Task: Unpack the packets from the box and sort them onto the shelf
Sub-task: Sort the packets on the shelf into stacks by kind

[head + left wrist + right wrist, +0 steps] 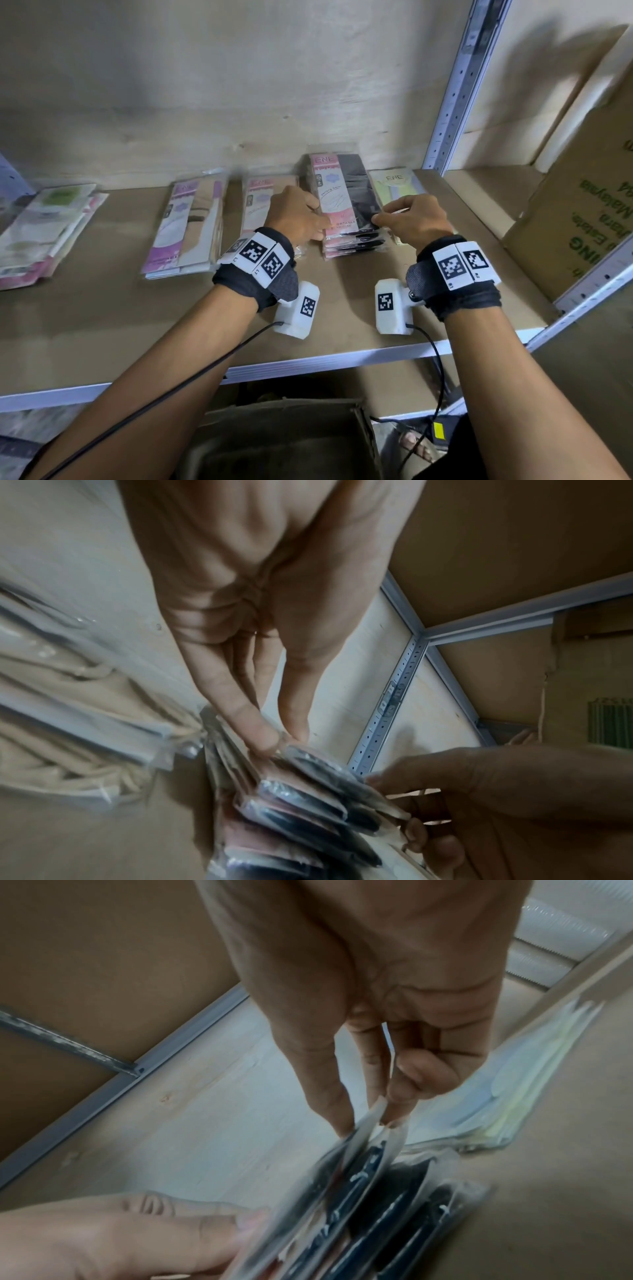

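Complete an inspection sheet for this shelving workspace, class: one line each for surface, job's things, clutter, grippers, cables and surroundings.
Surface: brown board shelf with a pale metal front edge.
Job's things: stack of pink-and-black plastic packets; other packet piles lie left and right of it along the shelf.
Clutter: nothing seen.
Grippers: left hand touches the stack's left side; right hand pinches the edge of its top packet.
Cables: black cables run from both wrist cameras.
Surroundings: perforated grey metal upright; brown cardboard box with green print at right.
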Demonstrator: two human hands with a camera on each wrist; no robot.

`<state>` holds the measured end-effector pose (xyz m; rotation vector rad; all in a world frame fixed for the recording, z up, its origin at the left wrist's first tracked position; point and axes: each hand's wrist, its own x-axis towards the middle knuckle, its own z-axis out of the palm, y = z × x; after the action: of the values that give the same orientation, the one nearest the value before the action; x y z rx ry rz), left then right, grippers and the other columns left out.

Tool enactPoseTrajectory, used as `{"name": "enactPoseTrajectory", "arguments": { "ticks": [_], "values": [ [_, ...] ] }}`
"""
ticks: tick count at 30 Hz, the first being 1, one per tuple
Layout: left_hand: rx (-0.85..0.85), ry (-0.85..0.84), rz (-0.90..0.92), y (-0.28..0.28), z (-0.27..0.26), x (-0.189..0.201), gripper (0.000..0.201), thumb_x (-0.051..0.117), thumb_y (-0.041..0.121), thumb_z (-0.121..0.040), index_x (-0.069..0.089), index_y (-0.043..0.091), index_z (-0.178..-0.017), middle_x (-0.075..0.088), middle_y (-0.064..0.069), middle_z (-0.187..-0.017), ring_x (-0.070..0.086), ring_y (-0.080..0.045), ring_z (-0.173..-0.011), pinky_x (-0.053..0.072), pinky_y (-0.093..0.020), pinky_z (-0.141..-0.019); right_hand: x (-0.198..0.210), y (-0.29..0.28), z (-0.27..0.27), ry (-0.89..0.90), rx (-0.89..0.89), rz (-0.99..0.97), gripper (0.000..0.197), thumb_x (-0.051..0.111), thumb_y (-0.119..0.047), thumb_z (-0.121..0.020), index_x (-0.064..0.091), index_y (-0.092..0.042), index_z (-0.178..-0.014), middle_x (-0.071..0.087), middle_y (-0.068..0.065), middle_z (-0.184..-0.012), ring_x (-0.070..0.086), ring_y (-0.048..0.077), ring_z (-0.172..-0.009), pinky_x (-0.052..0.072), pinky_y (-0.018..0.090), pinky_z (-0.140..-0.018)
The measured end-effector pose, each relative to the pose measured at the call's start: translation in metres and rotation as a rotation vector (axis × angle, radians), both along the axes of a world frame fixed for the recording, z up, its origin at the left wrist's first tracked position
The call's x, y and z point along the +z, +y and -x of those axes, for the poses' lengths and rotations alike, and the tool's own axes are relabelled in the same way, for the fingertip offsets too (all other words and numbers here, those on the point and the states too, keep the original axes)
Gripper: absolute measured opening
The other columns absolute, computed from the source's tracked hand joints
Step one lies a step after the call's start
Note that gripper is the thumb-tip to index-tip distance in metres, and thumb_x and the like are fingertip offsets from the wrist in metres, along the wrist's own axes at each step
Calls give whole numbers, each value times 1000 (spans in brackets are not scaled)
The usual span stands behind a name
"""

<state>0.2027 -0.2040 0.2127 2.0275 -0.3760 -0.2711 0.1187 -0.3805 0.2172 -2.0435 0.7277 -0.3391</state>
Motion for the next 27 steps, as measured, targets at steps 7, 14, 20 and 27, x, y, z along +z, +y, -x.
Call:
{"name": "enactPoseTrajectory", "arguments": {
  "ticks": [7, 14, 20, 27],
  "values": [
    [0, 15, -46, -4, -2, -4, 36, 83, 6, -77, 68, -7, -107, 74, -20, -104, 75, -30, -81, 62, -46, -79, -2, -1, -3, 63, 36, -49, 23, 81, -25, -77, 73, -13, -95, 71, 11, -106, 65, 24, -93, 56, 40, -93],
    [3, 86, -17, -5, 0, -3, 47, 82, 1, -77, 63, -9, -119, 72, -22, -110, 75, -30, -84, 61, -46, -82, -2, -1, -3, 71, 40, -61, 20, 80, -24, -78, 71, -14, -93, 72, 12, -102, 69, 27, -98, 57, 41, -90],
    [-12, 79, -29, -3, -2, -4, 47, 82, 5, -78, 65, -5, -120, 73, -18, -112, 76, -27, -82, 62, -43, -81, -1, -1, -3, 82, 43, -46, 21, 80, -25, -78, 72, -12, -93, 72, 11, -102, 68, 28, -101, 57, 42, -91],
    [95, -98, -34, 19, 0, 13, 54, 80, 28, -82, 62, 7, -129, 71, -8, -110, 74, -17, -71, 62, -32, -69, 17, 6, 0, 3, 9, 148, 50, 80, -37, -76, 61, -15, -117, 62, 2, -113, 57, 20, -108, 42, 26, -89]
  ]
}}
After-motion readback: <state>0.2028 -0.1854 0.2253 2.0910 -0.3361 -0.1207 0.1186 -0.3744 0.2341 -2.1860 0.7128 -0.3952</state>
